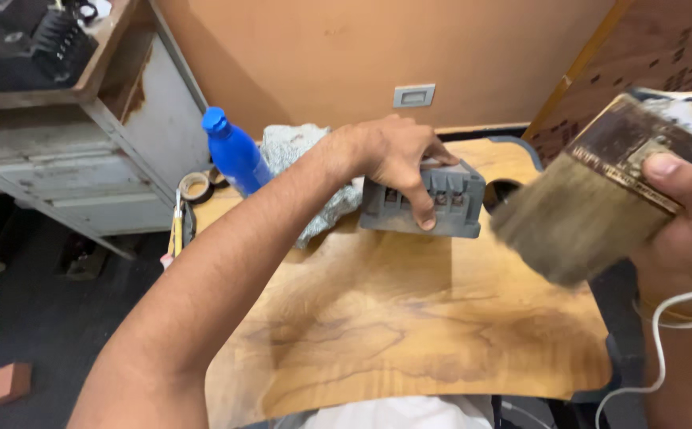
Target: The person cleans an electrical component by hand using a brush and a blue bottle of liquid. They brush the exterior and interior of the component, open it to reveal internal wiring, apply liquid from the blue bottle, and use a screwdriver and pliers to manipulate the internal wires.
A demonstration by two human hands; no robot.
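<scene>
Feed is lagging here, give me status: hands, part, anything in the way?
Left hand gripping grey block on wooden table. Right hand holding wide paintbrush beside it. Blue bottle behind, clear of work.

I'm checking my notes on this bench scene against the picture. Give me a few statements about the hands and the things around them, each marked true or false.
1. The left hand grips a grey block-shaped device on the wooden table. True.
2. The right hand holds a screwdriver. False: it holds a wide paintbrush.
3. A blue bottle stands at the table's far left. True.
4. The brush bristles rest on the grey device. False: they are beside it, apart.
5. A roll of tape lies near the bottle. True.
</scene>
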